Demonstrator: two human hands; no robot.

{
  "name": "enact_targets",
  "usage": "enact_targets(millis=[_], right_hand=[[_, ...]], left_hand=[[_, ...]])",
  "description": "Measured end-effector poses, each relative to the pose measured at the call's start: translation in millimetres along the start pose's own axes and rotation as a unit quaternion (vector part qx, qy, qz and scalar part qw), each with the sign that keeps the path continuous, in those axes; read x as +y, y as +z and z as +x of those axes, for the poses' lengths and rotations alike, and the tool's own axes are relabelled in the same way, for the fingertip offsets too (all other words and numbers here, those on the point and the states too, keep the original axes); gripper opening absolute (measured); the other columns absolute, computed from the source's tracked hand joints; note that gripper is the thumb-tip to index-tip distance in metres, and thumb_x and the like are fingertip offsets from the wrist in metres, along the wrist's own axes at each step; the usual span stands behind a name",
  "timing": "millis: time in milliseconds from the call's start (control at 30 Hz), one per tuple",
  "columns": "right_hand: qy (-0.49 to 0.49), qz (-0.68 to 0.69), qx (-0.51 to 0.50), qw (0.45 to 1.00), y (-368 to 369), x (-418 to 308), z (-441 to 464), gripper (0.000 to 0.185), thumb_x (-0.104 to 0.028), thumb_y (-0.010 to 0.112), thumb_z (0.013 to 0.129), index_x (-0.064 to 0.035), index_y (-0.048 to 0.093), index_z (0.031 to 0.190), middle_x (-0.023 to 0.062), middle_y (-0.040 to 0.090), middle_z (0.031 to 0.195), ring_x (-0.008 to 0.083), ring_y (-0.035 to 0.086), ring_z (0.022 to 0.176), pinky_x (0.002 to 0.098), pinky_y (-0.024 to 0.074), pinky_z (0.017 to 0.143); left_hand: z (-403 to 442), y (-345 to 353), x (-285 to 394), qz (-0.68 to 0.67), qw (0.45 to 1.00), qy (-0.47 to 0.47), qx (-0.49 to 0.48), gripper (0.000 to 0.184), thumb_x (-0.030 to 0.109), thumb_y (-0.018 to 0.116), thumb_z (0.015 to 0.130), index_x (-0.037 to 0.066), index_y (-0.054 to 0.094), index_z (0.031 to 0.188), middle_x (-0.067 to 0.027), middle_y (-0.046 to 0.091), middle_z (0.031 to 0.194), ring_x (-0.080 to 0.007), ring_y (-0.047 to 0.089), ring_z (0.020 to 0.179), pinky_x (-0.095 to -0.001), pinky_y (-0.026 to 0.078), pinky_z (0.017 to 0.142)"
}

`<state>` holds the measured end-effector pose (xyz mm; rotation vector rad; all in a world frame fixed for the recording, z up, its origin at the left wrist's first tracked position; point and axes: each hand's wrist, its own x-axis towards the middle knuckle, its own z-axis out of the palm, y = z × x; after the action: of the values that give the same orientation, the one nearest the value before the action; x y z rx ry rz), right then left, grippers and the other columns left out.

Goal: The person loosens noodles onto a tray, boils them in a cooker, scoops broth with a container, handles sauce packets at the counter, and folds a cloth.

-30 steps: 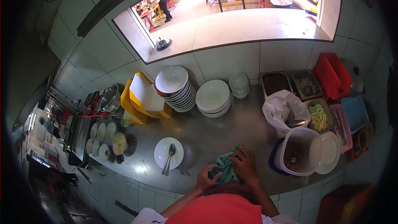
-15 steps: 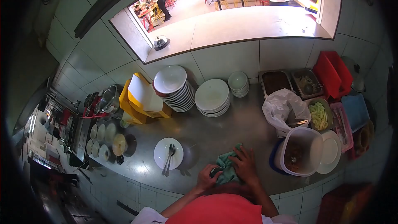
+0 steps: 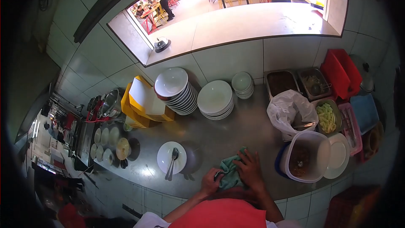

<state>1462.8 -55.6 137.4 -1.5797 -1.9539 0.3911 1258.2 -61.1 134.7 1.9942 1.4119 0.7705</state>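
A green cloth (image 3: 230,173) lies bunched on the metal counter at its front edge, between my two hands. My left hand (image 3: 209,182) is closed on the cloth's left side, thumb and fingers pinching it. Over its right side rests my right hand (image 3: 249,171), with the fingers stretched out and apart, touching the cloth and the counter. To the left of my hands stands a white plate (image 3: 162,164) with a spoon (image 3: 174,155) and what looks like a fork lying on it.
Stacked bowls (image 3: 171,82), stacked plates (image 3: 215,97) and small bowls (image 3: 242,82) stand along the wall. At right are a plastic tub (image 3: 310,143), a white bag (image 3: 287,109) and food trays (image 3: 329,118). Yellow holders (image 3: 147,105) and several cups (image 3: 122,147) stand left.
My hands and the cloth stay almost in place. Something red has come into view at the lower left. Beyond the window, the person in white has shifted slightly.
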Motion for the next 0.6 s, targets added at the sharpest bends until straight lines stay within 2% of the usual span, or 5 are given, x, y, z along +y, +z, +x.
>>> enact_targets(millis=[100, 200, 600], right_hand=[[-0.001, -0.007, -0.001, 1.0, -1.9, 0.0, 0.5, 0.028, -0.02, 0.065, 0.076, -0.0214, 0.065, 0.104, 0.0021, 0.049, 0.131, 0.0253, 0.038, 0.127, 0.0573, 0.0215, 0.106], [-0.003, 0.001, 0.009, 1.0, 1.4, 2.3, 0.9, 0.028, -0.02, 0.067, 0.074, -0.0207, 0.066, 0.102, 0.0024, 0.05, 0.13, 0.0258, 0.038, 0.127, 0.0583, 0.0213, 0.106], [-0.004, 0.013, 0.017, 1.0, 3.8, 4.6, 6.3, 0.026, -0.019, 0.069, 0.072, -0.0198, 0.067, 0.098, 0.0024, 0.052, 0.128, 0.0266, 0.039, 0.125, 0.0583, 0.0224, 0.105]], left_hand=[[0.7, 1.4, -0.1, -0.011, 1.0, -0.008, 0.003, 0.014, 0.013, 0.063, 0.082, 0.007, 0.061, 0.095, -0.0101, 0.059, 0.085, -0.0283, 0.061, 0.072, -0.0346, 0.048, 0.057], [1.4, 2.9, -3.9, 0.007, 1.0, 0.024, 0.016, 0.014, 0.013, 0.063, 0.082, 0.007, 0.061, 0.094, -0.0103, 0.059, 0.085, -0.0285, 0.061, 0.073, -0.0353, 0.048, 0.056], [3.5, 2.3, 3.7, 0.006, 1.0, -0.021, 0.018, 0.014, 0.012, 0.064, 0.082, 0.006, 0.06, 0.093, -0.0105, 0.059, 0.083, -0.0282, 0.061, 0.07, -0.0341, 0.048, 0.055]])
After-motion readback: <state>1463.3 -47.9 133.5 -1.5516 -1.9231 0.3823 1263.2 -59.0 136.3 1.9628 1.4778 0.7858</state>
